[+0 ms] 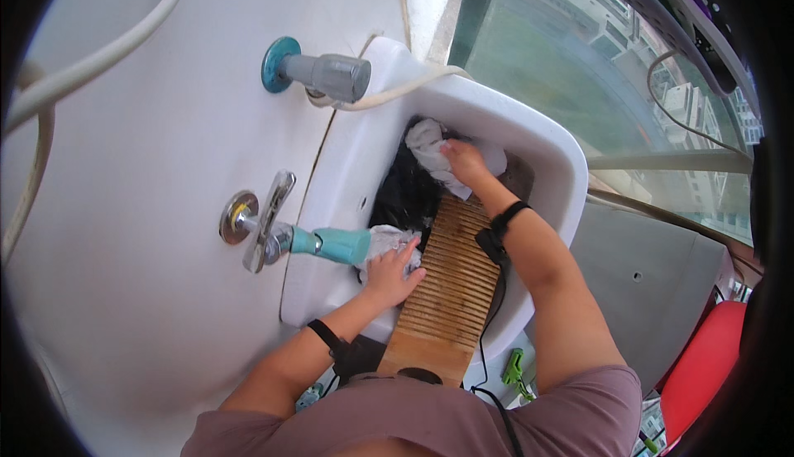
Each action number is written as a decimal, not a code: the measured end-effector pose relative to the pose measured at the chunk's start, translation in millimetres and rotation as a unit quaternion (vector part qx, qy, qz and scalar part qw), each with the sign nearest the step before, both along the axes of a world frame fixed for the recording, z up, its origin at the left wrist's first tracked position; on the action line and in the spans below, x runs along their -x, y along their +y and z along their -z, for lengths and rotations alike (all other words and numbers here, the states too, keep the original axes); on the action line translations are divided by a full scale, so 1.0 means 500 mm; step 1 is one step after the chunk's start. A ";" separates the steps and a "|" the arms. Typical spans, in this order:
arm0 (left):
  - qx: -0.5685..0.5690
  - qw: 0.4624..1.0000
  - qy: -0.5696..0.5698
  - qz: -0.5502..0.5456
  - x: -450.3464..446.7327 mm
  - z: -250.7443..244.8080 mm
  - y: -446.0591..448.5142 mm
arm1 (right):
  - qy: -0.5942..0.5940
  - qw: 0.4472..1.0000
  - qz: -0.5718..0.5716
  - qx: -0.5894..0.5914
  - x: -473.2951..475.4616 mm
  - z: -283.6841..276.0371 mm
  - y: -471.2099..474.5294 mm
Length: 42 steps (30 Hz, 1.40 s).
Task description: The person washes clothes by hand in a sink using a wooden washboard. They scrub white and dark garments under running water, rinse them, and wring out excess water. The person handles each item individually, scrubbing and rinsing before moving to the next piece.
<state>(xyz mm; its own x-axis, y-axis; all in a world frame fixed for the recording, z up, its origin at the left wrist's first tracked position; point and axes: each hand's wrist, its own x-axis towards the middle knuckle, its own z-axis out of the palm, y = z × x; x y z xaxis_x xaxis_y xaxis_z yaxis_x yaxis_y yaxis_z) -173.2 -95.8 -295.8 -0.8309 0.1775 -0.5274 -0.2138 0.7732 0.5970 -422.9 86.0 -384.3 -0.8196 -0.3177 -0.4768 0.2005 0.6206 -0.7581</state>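
My right hand [464,160] grips a wet white cloth [428,145] at the far end of a deep white ceramic sink [567,153]. My left hand [392,276] has its fingers apart on another wet whitish cloth or part of one [388,243], just below the teal spout of a wall tap [338,245]. Between my hands a ridged wooden washboard [456,264] slants down into the sink, its plain end against my body. Dark fabric or plastic [403,190] lies in the basin beside the board; which of the two cannot be told.
A second tap [338,77] with a pale hose [409,89] is on the wall at the far left of the sink. A lever handle [271,221] juts out above the near tap. Right of the sink stand a grey panel [645,264] and a red object [704,358]. A window lies beyond.
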 end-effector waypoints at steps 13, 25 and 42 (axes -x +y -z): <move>0.002 0.998 0.066 -0.003 -0.012 0.018 -0.007 | -0.049 0.712 0.148 0.685 -0.062 -0.536 0.144; 0.029 0.994 0.101 0.017 -0.020 0.000 -0.007 | 0.130 0.919 -0.231 -0.292 -0.099 -0.079 -0.014; 0.056 0.998 0.016 0.036 -0.011 0.001 0.003 | -0.160 0.963 0.096 0.193 0.006 -0.105 0.017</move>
